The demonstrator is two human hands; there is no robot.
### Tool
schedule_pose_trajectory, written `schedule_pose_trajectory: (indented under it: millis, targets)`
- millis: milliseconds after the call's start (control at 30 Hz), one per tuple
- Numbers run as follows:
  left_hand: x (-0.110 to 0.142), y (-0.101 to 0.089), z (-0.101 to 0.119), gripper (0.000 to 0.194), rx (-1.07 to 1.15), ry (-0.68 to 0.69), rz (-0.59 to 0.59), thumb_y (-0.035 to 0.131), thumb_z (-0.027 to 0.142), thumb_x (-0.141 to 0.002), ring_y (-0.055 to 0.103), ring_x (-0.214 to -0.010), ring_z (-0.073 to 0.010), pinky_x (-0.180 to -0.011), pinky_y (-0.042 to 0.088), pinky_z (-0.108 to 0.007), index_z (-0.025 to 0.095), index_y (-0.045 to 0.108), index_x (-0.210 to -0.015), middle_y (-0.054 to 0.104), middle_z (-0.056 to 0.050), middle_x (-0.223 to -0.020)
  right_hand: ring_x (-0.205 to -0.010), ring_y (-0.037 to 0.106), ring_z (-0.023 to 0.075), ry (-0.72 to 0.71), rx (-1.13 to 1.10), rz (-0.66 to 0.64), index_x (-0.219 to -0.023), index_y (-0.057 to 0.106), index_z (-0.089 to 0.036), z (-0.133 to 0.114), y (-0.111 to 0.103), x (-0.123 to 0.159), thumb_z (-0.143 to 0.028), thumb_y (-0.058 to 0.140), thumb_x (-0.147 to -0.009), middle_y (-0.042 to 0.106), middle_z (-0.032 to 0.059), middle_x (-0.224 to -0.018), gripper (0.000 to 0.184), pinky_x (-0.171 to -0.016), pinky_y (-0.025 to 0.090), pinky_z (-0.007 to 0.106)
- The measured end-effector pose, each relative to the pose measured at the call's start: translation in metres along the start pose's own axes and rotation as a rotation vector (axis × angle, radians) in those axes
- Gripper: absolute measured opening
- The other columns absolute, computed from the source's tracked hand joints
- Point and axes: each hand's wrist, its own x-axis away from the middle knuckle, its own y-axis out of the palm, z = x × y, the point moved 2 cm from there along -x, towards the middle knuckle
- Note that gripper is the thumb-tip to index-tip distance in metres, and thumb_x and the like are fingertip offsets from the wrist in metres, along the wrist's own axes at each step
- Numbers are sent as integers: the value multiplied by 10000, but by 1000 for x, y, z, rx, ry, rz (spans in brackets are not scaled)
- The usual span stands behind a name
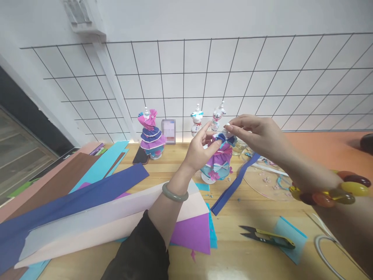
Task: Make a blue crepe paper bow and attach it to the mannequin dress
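Note:
A miniature dress form [219,159] in a pink, purple and blue paper dress stands on the table on its white base. My left hand [201,146] holds its upper part from the left, the thumb near a dark blue paper bow [225,139] on the bodice. At the top, my right hand [253,130] is closed in a pinch, with thumb and fingertips at the white neck knob. Whether a small piece also sits in that pinch is hidden. A dark blue paper strip [233,186] lies just right of the dress form.
Another dressed form [152,136], a phone [141,155] and two white figures [197,120] stand or lie near the wall. Paper sheets [87,198] cover the left side. Thread snips [268,236] rest on a blue paper piece [291,239]; a white cable [323,252] curls at right.

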Motion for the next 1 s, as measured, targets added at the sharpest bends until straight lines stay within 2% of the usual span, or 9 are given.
schedule_pose_trajectory:
  millis: [167,367,500,633,800,900,1000]
  targets:
    - [-3,-6,6,523,70,-83,51,528,213,-796,559,-964,-178,-843,428,-346,189,388,-1299,605,-103,-1085,-611,571,151,55,13,-23,-737,659,-226,2,-1,1,-434,534,-809,661,22,-742,253,-527,439,291]
    - [-4,-18,7,365,-3,-46,283,468,225,-825,555,-997,-163,-872,401,-325,194,491,-1188,643,-70,-971,-666,594,170,44,0,-12,-757,674,-223,5,0,1,-442,534,-806,671,35,-795,265,-565,455,311]
    - [-5,-22,3,350,-15,-15,335,487,242,-819,578,-944,-150,-843,411,-304,183,510,-1163,644,-66,-932,-771,609,188,33,-19,-11,-791,688,-234,6,-2,2,-423,544,-808,676,36,-869,238,-624,466,323]
    - [-6,-23,4,338,-25,-10,356,497,239,-815,588,-909,-144,-815,426,-289,179,522,-1146,645,-67,-917,-792,610,197,39,-2,24,-817,692,-245,6,-9,9,-423,549,-805,678,32,-891,230,-632,470,330]
    - [-5,-22,9,341,-54,24,361,511,231,-805,587,-921,-138,-852,422,-294,167,521,-1140,638,-62,-912,-739,597,195,123,55,24,-802,676,-259,12,-23,29,-438,532,-812,672,34,-865,230,-593,458,322]
    - [-3,-22,16,357,-105,66,397,541,233,-791,578,-909,-129,-853,420,-290,173,522,-1142,625,-46,-901,-702,594,204,195,99,6,-759,659,-279,20,-34,50,-445,541,-802,673,43,-853,208,-589,460,337]
    - [-1,-21,27,342,-108,114,439,565,218,-777,564,-833,-106,-793,433,-260,195,540,-1118,596,-14,-831,-697,602,232,208,152,-58,-788,653,-348,30,-44,76,-437,528,-805,673,33,-879,155,-582,466,367]
